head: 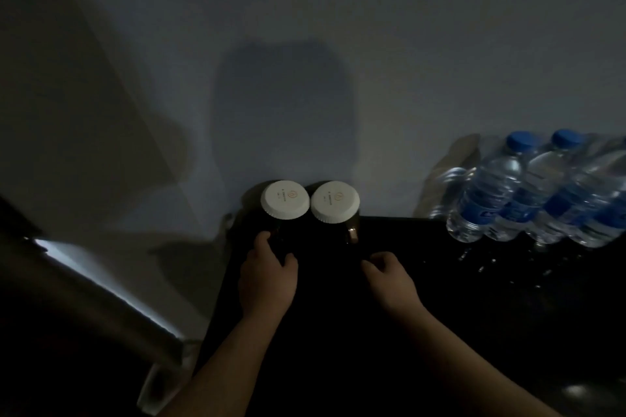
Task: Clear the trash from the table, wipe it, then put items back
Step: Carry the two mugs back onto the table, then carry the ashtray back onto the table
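Dim grey wall was seen behind a black table [474,298]. At the frame's centre, a left mug [285,200] and a right mug [335,201], both white-lidded, were set side by side against it. The left hand [267,278] was curled just below the left mug; whether anything was gripped could not be told. The right hand [389,281] was held loosely curled and empty, below the right mug. Packed water bottles [528,193] were seen at right.

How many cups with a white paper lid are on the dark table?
2. The left cup stands by the wall, just beyond the left hand; the right cup stands close beside it. None seems hidden.
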Demonstrator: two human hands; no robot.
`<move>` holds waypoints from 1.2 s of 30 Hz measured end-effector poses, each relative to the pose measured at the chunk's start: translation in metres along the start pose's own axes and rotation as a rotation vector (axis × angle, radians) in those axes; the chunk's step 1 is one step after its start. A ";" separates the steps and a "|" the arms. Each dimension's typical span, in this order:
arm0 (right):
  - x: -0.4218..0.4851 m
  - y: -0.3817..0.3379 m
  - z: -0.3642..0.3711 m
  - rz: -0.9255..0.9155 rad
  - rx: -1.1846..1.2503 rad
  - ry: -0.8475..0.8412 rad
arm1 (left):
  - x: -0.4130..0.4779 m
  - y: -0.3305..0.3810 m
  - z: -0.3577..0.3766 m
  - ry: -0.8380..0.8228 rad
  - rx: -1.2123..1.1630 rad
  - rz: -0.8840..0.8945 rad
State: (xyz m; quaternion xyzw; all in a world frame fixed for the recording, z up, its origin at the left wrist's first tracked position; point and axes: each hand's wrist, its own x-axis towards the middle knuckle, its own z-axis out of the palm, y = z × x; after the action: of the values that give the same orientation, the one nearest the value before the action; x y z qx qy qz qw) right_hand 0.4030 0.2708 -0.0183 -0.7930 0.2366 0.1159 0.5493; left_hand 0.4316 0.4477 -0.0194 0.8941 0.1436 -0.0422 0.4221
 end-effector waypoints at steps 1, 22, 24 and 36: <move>-0.008 0.005 -0.007 -0.003 -0.006 -0.015 | -0.007 0.002 0.000 0.002 0.038 0.016; -0.225 0.237 -0.267 -0.048 -0.398 0.155 | -0.336 0.106 0.193 -0.484 0.633 0.657; -0.250 0.268 -0.302 -0.032 -0.418 0.205 | -0.374 0.121 0.222 -0.548 0.639 0.684; -0.333 0.391 -0.442 0.061 -0.394 0.484 | -0.528 0.188 0.357 -0.711 0.642 0.956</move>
State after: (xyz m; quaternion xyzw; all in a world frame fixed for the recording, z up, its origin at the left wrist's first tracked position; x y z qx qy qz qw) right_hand -0.1136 -0.1677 -0.0263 -0.8812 0.3573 -0.0162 0.3090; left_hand -0.0017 -0.0558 -0.0048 0.8721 -0.4351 -0.1829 0.1292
